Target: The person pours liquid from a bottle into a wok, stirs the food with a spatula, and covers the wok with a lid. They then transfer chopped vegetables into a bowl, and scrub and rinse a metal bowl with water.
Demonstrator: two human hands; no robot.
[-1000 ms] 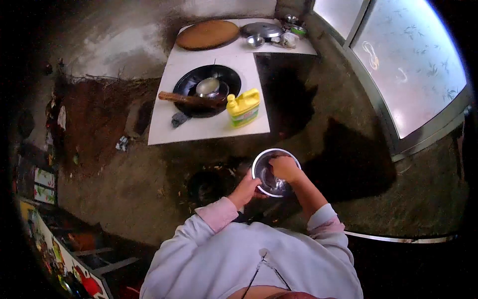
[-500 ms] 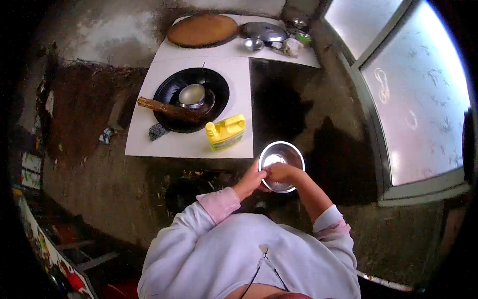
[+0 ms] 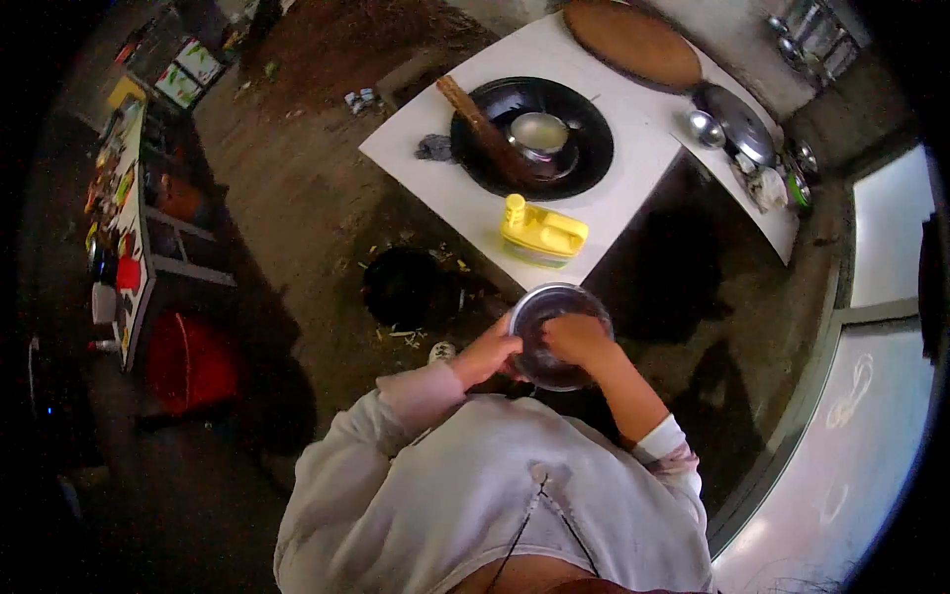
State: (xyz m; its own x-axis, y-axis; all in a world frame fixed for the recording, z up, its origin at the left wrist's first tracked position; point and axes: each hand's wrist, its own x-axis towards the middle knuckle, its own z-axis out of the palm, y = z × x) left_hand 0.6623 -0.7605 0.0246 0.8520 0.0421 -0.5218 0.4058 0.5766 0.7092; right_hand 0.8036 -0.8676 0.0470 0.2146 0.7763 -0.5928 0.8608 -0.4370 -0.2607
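My left hand [image 3: 487, 354] grips the left rim of a metal bowl [image 3: 532, 368], its thumb over the edge and its other fingers underneath. My right hand [image 3: 578, 340] reaches inside the bowl with curled fingers against the inner wall; what it may hold there is hidden. Just beyond the bowl, a yellow jug [image 3: 543, 234] stands at the near corner of the white table [image 3: 427, 201]. Behind it sits a black wok [image 3: 590, 139] with a smaller metal bowl [image 3: 539, 133] and a brown wooden-looking tool [image 3: 485, 129] in it.
A dark scrubber [image 3: 434, 148] lies beside the wok. Farther back are a round brown board [image 3: 633, 45], a grey lid [image 3: 737, 124] and a shiny bowl [image 3: 706, 129]. A black bucket [image 3: 401, 287] stands on the floor, a red one [image 3: 191, 363] at left. Frosted panes [image 3: 841, 445] are at right.
The view has turned left, so the table now appears rotated and the side shelf and red bucket show. My left hand still grips the bowl; my right hand has shifted around inside it.
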